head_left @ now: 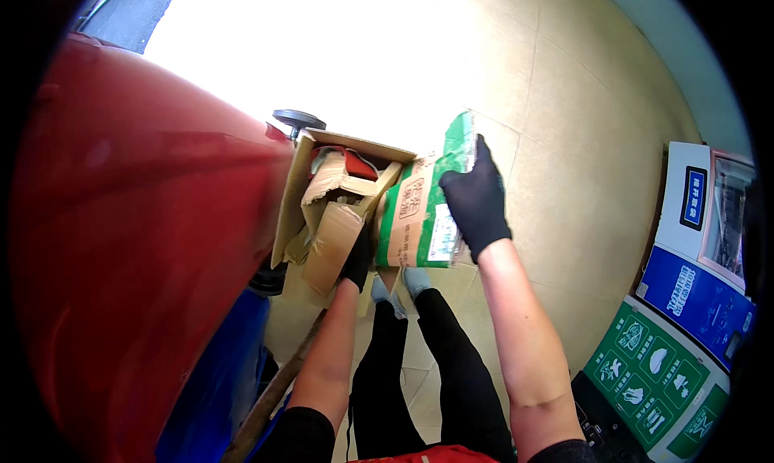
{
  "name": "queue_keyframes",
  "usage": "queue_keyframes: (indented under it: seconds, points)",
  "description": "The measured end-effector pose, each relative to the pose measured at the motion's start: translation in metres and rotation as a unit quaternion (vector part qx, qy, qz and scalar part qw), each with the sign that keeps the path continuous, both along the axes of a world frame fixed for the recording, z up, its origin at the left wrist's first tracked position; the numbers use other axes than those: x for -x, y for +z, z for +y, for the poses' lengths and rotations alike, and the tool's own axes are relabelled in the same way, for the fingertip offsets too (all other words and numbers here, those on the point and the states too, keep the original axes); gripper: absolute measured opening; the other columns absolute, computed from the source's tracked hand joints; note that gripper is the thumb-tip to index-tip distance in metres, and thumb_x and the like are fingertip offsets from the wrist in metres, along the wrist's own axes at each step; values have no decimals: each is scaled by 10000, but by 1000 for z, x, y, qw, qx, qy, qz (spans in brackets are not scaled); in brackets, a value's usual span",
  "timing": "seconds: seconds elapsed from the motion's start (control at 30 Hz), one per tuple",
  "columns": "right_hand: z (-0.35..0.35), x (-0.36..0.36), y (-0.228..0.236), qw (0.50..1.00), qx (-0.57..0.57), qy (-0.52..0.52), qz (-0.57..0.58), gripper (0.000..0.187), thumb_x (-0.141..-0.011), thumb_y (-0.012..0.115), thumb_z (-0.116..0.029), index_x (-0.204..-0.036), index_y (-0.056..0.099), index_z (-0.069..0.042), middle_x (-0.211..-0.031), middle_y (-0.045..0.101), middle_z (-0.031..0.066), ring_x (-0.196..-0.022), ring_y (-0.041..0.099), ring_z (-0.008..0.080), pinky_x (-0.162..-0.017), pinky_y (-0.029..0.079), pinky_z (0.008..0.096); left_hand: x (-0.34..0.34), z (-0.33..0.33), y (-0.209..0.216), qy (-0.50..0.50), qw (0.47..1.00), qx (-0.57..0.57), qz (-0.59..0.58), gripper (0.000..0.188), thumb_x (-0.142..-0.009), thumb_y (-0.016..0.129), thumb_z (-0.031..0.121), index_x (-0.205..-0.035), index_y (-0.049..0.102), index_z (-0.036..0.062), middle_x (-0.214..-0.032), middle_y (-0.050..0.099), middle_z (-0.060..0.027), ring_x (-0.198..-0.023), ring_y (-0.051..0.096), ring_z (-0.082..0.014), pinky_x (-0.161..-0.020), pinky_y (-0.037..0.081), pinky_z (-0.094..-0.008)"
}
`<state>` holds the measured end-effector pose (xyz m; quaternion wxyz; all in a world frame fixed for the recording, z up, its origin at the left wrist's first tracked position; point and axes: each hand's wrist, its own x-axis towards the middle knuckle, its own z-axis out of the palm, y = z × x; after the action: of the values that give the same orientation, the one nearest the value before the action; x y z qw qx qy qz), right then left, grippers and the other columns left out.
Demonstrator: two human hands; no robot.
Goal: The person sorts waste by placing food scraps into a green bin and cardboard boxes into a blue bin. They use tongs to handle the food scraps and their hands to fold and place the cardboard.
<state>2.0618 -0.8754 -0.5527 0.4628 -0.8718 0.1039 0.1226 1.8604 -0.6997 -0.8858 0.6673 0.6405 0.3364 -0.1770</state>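
My right hand (pixel 477 195), in a black glove, grips the right edge of a green and brown carton (pixel 415 209) with a white label. That carton is tilted in front of my legs. My left hand (pixel 359 257), also black-gloved, is pressed against the near side of an open cardboard box (pixel 282 213), its fingers mostly hidden behind the cardboard. Folded pieces of brown cardboard (pixel 334 241) and something red and white (pixel 359 165) are inside the box. The carton's left edge touches or overlaps the box's right side; I cannot tell which.
A large red bin (pixel 145 221) fills the left side, with a blue bin (pixel 218 366) nearer to me. A black wheel (pixel 298 119) shows past the box. Tiled floor (pixel 564 213) spreads to the right. A white, blue and green machine (pixel 685 302) stands at the far right.
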Motion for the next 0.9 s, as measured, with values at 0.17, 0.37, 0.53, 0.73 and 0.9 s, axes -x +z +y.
queue_keyframes:
  seconds: [0.17,0.37,0.53,0.73,0.9]
  points:
    - [51,53,-39,995,96,1,39,869,-808,503,-75,-1573,96,-11,-1321,549,346,-1045,652,442,-867,532,464,-16,-41,17,46,984,162,-54,487,-1054,448,318,-1450,458,35,-1434,518,-86,-1322,465,-213,-1116,354,-353]
    - [84,86,-143,976,157,73,135,898,-894,539,-141,-1570,-38,-16,-1412,447,353,-1041,635,465,-863,527,495,22,-23,26,-77,991,-27,-110,537,-1065,412,261,-1545,305,44,-1588,325,-108,-1462,294,-219,-1202,220,-353]
    - [86,57,-180,922,258,195,215,900,-936,512,-188,-1532,-116,59,-1372,530,287,-1046,669,391,-841,544,485,34,-30,63,-2,987,84,-140,516,-1067,402,170,-1532,287,-20,-1572,332,-150,-1435,320,-224,-1186,242,-337]
    - [37,67,-73,931,187,262,173,744,-935,545,-458,-1467,319,11,-1195,635,289,-1059,647,423,-895,517,498,88,-40,159,-110,989,-63,-77,469,-1039,463,150,-1465,399,-35,-1461,481,-187,-1375,441,-268,-1133,341,-364]
    - [-47,143,45,918,170,328,146,624,-946,552,-440,-1437,456,-68,-1064,691,242,-999,664,403,-869,526,479,128,-59,302,-280,933,-189,-125,468,-974,560,235,-1355,490,-28,-1367,510,-260,-1306,467,-409,-1140,346,-427]
